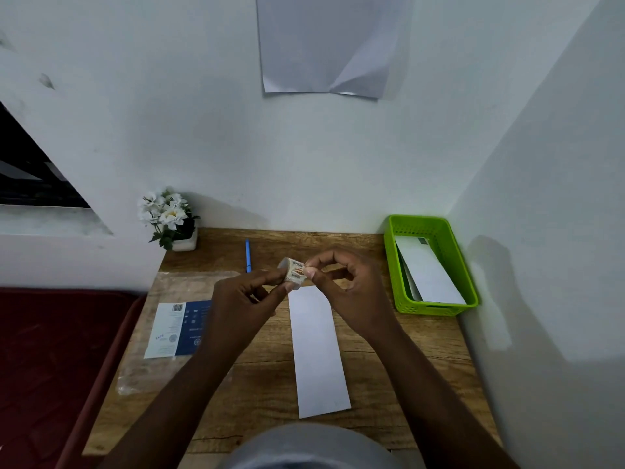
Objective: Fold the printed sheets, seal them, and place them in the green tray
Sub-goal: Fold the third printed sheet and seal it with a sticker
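Observation:
A folded white sheet [318, 350] lies lengthwise on the wooden desk [263, 384] in front of me. Above its far end my left hand [243, 299] holds a small roll of tape [293, 272] between thumb and fingers. My right hand [345, 282] pinches at the roll's edge with thumb and forefinger. The green tray [466, 275] stands at the desk's back right and holds folded white sheets [426, 275].
A clear plastic sleeve with a blue and white printed label [179, 328] lies at the left of the desk. A blue pen [248, 253] lies near the back. A white pot of flowers [170, 218] stands at the back left corner. Walls close the back and right.

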